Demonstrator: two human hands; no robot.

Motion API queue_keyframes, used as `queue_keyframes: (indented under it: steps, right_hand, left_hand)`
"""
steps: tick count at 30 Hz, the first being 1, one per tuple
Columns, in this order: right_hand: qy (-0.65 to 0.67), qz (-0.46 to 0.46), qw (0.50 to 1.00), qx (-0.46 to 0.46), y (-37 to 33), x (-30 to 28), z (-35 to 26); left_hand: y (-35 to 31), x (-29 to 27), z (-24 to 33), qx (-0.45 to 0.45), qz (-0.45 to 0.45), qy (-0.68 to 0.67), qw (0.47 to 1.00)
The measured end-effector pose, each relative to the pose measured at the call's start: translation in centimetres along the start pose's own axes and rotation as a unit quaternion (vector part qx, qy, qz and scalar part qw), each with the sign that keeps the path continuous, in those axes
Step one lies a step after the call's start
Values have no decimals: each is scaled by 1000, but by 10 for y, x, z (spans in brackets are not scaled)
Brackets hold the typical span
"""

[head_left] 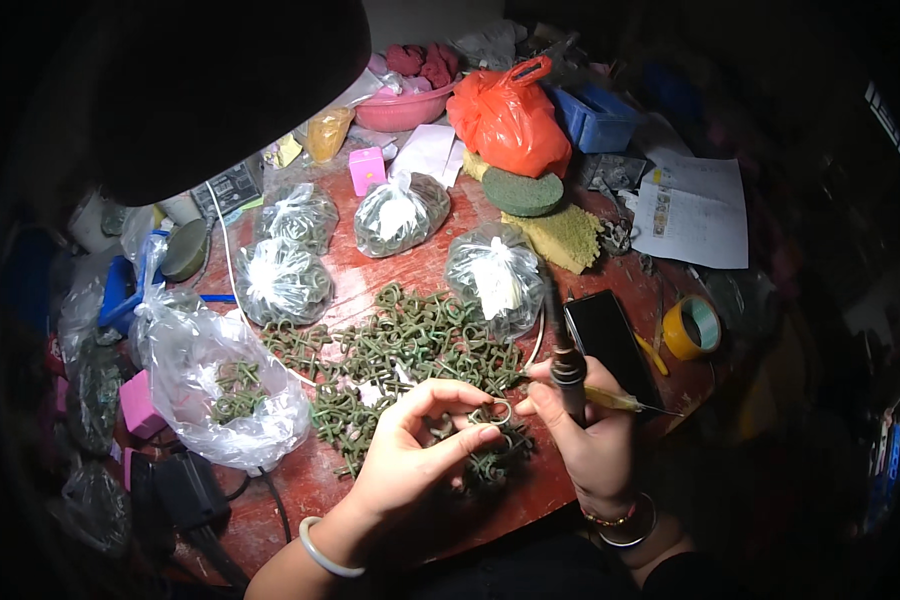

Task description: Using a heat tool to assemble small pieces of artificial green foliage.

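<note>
Left hand [415, 440] pinches a small ring-shaped piece [509, 409], long axis unclear to me. Right hand [595, 445], clasping a dark tool [569, 370], is just right of it.

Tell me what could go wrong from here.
The ring, held at the fingertips of the left hand, could slip and get lost in the green pile. The phone lies close to the right hand, so it might get knocked.

A small ring [510, 412] is held above green pieces [410, 335]
</note>
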State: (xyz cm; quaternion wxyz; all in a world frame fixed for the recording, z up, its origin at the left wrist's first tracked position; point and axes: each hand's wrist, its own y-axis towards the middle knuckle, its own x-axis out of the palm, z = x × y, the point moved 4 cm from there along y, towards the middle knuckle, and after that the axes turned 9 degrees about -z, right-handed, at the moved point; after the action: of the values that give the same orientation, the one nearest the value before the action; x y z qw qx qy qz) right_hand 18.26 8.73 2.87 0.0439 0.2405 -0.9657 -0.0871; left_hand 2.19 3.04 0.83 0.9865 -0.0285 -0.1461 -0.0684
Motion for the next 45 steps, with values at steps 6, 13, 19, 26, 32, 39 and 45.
queue_keyframes:
  steps: [6, 13, 19, 26, 32, 39, 45]
  right_hand:
    - [-34, -21, 999, -9, -7, -16, -11]
    - [-110, -85, 988, -62, -8, -17, -16]
    - [-128, -117, 973, -155, -1, -13, -10]
    - [-204, -114, 961, -146, -4, -8, -18]
    - [-157, 10, 985, -72, -10, -16, -10]
    - [-193, -28, 978, -79, -9, -13, -9]
    - [-179, -63, 976, -109, -9, -14, -10]
  left_hand:
    - [0, -3, -7, -53, -60, -256, 963]
    - [2, -7, -16, -82, -88, -351, 929]
    - [1, -2, -11, -93, -128, -398, 904]
    - [-1, -7, -20, -116, -61, -370, 920]
    - [2, -6, -18, -124, -40, -285, 950]
    - [0, -3, -16, -124, -76, -260, 954]
    - [1, 0, -12, -112, -85, -228, 964]
